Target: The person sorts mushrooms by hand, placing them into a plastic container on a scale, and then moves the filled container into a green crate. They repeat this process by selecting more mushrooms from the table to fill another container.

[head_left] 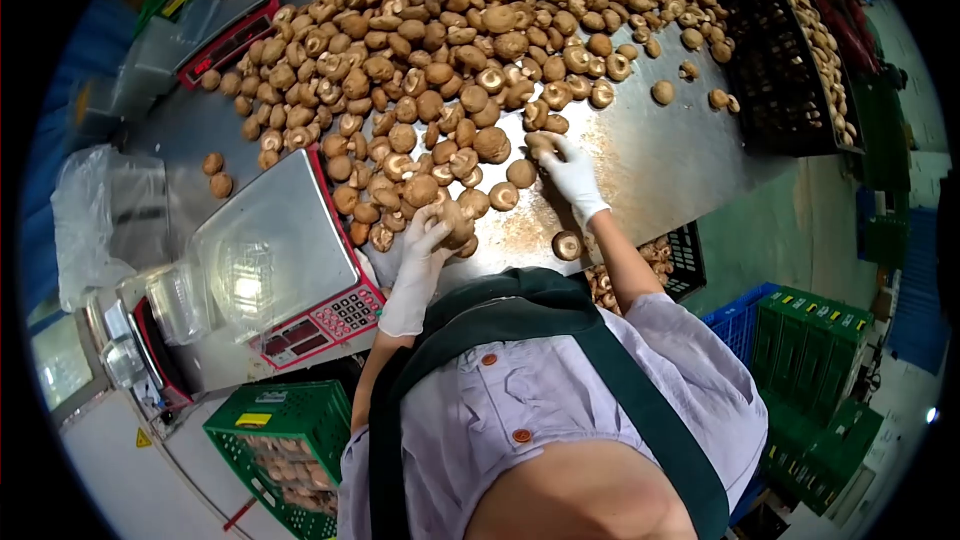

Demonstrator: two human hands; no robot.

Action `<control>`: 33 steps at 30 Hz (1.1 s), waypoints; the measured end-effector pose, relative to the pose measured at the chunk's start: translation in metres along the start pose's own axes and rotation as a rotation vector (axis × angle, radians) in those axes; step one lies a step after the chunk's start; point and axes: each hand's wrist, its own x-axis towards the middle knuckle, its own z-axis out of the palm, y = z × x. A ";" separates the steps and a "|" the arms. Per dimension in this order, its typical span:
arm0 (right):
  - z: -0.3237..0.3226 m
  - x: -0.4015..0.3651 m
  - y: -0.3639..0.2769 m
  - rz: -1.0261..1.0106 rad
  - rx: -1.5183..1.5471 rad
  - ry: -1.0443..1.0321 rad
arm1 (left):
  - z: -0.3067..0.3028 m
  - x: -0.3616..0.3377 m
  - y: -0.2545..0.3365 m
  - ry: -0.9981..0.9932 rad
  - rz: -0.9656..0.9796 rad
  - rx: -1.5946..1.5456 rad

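Produce packing room, I'd say, though the edges are murky: mushrooms (510, 45) heaped on a metal table (690, 155), scales (275, 250), stacked crates (812, 350).

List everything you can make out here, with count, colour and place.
Mushrooms: too many to count, brown, mostly heaped on the table
Table: one, silver metal, before the person
Scales: at least two, red and silver, left side
Black crates: two, black, right end and below the near edge
Green crates: several, green, right and left
Blue crate: at least one, blue, lower right
Plastic bag: at least one, clear, left
Apron: one, dark green, on the person
Left hand: one, white-gloved, holding a mushroom
Right hand: one, white-gloved, holding another
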 end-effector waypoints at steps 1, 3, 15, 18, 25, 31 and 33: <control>-0.004 -0.001 -0.008 0.209 0.306 -0.046 | 0.004 -0.001 0.002 -0.026 0.009 -0.043; -0.010 -0.007 -0.021 0.441 0.785 -0.109 | 0.005 0.001 0.001 -0.003 0.042 -0.016; 0.015 -0.027 -0.036 0.563 1.181 -0.579 | -0.006 0.008 -0.007 0.065 -0.070 -0.263; 0.016 -0.026 -0.033 0.532 1.181 -0.607 | -0.004 0.003 0.000 0.043 -0.036 -0.189; 0.012 -0.027 -0.052 0.454 1.097 -0.544 | 0.001 -0.010 0.021 0.083 -0.064 -0.314; 0.014 -0.051 -0.094 0.053 0.516 -0.481 | -0.008 0.003 0.000 -0.117 -0.189 -0.155; 0.012 -0.060 -0.108 -0.238 0.177 -0.587 | -0.001 -0.002 -0.003 -0.169 -0.240 0.021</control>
